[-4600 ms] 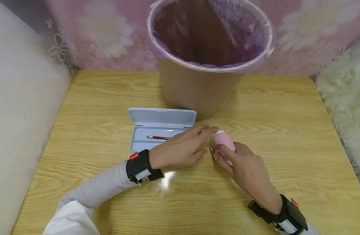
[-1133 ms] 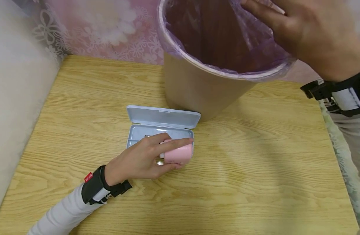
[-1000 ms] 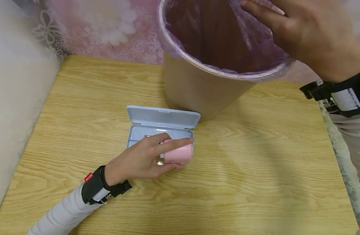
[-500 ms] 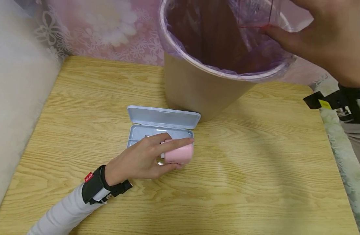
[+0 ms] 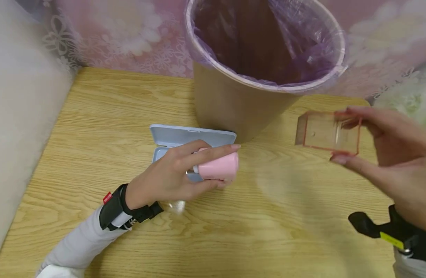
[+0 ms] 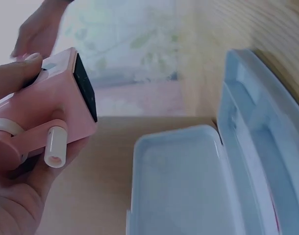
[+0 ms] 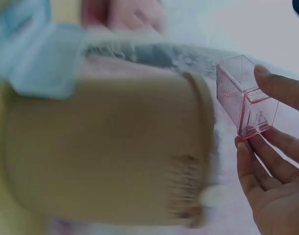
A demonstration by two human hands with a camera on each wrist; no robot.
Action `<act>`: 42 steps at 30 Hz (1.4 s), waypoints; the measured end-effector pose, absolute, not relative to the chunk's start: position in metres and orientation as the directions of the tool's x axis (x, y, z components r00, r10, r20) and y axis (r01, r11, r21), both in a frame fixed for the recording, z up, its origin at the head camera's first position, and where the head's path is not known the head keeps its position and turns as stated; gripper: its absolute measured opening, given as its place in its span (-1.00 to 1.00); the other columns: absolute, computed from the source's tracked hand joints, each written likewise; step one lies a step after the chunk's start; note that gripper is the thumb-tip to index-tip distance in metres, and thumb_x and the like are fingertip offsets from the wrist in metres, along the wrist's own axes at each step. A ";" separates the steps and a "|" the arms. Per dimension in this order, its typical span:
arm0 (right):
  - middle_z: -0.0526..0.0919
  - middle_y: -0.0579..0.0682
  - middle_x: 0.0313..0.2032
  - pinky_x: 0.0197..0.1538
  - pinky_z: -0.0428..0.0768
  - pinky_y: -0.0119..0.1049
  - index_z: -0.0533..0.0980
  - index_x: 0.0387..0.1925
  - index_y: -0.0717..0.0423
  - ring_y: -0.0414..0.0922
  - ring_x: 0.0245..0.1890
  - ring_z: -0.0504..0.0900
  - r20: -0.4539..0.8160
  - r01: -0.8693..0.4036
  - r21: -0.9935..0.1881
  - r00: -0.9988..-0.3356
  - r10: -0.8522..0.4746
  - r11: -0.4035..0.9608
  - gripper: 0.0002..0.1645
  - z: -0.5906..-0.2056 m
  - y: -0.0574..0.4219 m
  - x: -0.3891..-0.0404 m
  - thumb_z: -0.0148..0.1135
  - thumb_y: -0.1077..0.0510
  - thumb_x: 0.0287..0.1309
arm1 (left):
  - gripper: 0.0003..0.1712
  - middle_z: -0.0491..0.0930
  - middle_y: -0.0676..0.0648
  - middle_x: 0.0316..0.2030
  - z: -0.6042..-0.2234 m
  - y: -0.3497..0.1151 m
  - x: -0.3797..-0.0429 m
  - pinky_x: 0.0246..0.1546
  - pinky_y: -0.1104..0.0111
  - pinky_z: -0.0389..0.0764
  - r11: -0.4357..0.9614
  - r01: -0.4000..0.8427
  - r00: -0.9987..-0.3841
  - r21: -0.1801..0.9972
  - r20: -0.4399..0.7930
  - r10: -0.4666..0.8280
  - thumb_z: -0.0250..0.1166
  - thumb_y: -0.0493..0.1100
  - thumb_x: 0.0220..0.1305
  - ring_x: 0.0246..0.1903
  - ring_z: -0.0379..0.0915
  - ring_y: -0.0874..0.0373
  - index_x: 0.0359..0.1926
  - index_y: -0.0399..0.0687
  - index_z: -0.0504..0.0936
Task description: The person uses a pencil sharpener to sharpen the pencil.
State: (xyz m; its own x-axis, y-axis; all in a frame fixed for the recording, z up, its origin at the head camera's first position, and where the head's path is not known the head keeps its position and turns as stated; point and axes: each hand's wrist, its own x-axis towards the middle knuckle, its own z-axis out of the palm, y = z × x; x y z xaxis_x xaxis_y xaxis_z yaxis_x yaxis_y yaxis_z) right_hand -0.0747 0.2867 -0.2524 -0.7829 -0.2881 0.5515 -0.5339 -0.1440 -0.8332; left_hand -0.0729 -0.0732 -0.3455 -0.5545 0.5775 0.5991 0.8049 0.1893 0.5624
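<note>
In the head view my left hand (image 5: 168,173) grips a pink pencil sharpener (image 5: 218,168) above the light-blue pencil case (image 5: 193,134). The left wrist view shows the sharpener's crank with its white knob (image 6: 55,147). The case's lid stands up, and my left hand hides much of its tray. At the right, my right hand (image 5: 404,158) pinches a clear, red-edged shavings drawer (image 5: 324,133) between thumb and fingers, in front of the bin. Through its transparent walls in the right wrist view, no shavings show.
A beige trash bin (image 5: 240,104) with a purple plastic liner (image 5: 313,42) stands at the back of the wooden table (image 5: 213,239), right behind the case lid. Pink floral cloth (image 5: 136,38) hangs behind it.
My right hand has come back from over the bin, down toward me with the drawer. My left hand, still holding the sharpener, has lifted and shifted slightly right.
</note>
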 end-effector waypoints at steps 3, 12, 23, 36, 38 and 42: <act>0.63 0.43 0.10 0.22 0.53 -0.26 0.35 0.08 0.84 0.13 0.14 0.62 0.538 -0.516 -0.842 -0.785 -0.306 -0.155 -0.22 -0.283 0.273 -0.054 0.51 0.61 -0.22 | -0.28 0.63 0.11 -0.22 -0.342 -0.066 -0.075 -0.29 0.55 0.45 0.154 0.808 -0.545 0.569 0.624 0.560 0.52 -0.03 0.18 -0.24 0.44 0.38 0.35 0.03 0.52; 0.69 0.23 0.09 0.18 0.57 -0.30 0.40 0.12 0.74 0.00 0.14 0.64 0.430 -0.433 -0.899 -0.840 -0.331 -0.069 -0.25 -0.347 0.262 -0.037 0.49 0.61 -0.19 | -0.26 0.65 0.10 -0.19 -0.342 -0.046 -0.076 -0.26 0.54 0.45 0.103 0.806 -0.528 0.582 0.630 0.569 0.53 -0.02 0.17 -0.23 0.45 0.38 0.35 -0.02 0.51; 0.71 0.19 0.08 0.18 0.60 -0.34 0.46 0.11 0.66 -0.03 0.12 0.65 0.417 -0.433 -0.901 -0.837 -0.354 -0.036 -0.24 -0.352 0.261 -0.037 0.52 0.62 -0.26 | -0.25 0.66 0.12 -0.15 -0.339 -0.038 -0.076 -0.28 0.56 0.43 0.120 0.775 -0.556 0.621 0.579 0.596 0.51 -0.02 0.20 -0.21 0.46 0.42 0.38 0.01 0.49; 0.73 0.14 0.04 0.12 0.61 -0.38 0.53 0.10 0.56 -0.09 0.01 0.67 0.417 -0.464 -0.885 -0.819 -0.393 0.029 -0.22 -0.356 0.257 -0.040 0.55 0.60 -0.32 | -0.25 0.69 0.08 -0.11 -0.336 -0.033 -0.078 -0.31 0.55 0.48 0.131 0.793 -0.519 0.595 0.548 0.656 0.52 0.01 0.18 -0.21 0.50 0.37 0.37 0.00 0.50; 0.73 0.12 0.04 0.13 0.61 -0.39 0.54 0.10 0.53 -0.11 -0.01 0.67 0.412 -0.465 -0.884 -0.820 -0.398 0.043 -0.22 -0.357 0.256 -0.041 0.56 0.59 -0.32 | -0.25 0.69 0.06 -0.12 -0.337 -0.031 -0.078 -0.31 0.55 0.49 0.130 0.802 -0.509 0.584 0.552 0.661 0.52 0.03 0.18 -0.23 0.50 0.35 0.36 -0.01 0.50; 0.74 0.06 0.04 0.12 0.62 -0.38 0.56 0.09 0.50 -0.12 -0.01 0.67 0.408 -0.465 -0.884 -0.818 -0.406 0.047 -0.24 -0.359 0.252 -0.043 0.57 0.58 -0.31 | -0.25 0.67 0.06 -0.14 -0.336 -0.028 -0.077 -0.28 0.54 0.49 0.135 0.809 -0.498 0.572 0.545 0.674 0.51 0.05 0.20 -0.26 0.48 0.33 0.37 0.00 0.50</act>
